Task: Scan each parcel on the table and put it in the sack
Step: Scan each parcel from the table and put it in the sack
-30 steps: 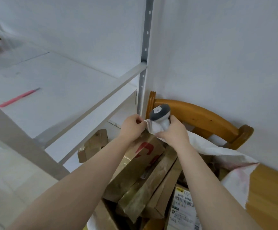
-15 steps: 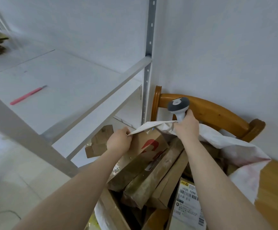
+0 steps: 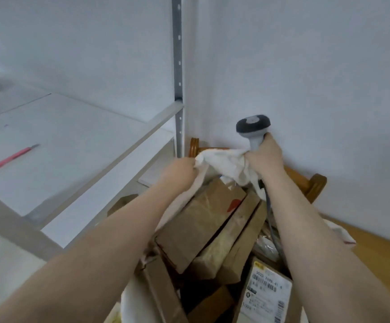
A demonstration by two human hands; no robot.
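Sack [image 3: 224, 163] cloth was bunched between my hands: left hand [image 3: 180, 170] pinched its rim, right hand [image 3: 265, 159] clamped the scanner [image 3: 253, 127] handle and fabric together, I judged to draw the mouth closed. Parcels [image 3: 201, 222] lay heaped inside, against the wooden chair [image 3: 310, 183].

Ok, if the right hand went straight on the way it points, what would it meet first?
Likely the wooden chair back just behind the right hand, then the wall; depth is unclear. It grips the scanner and sack.

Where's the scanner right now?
Head view, right of centre: the scanner stands upright in the right hand, which also bunches the sack rim, above the parcels.
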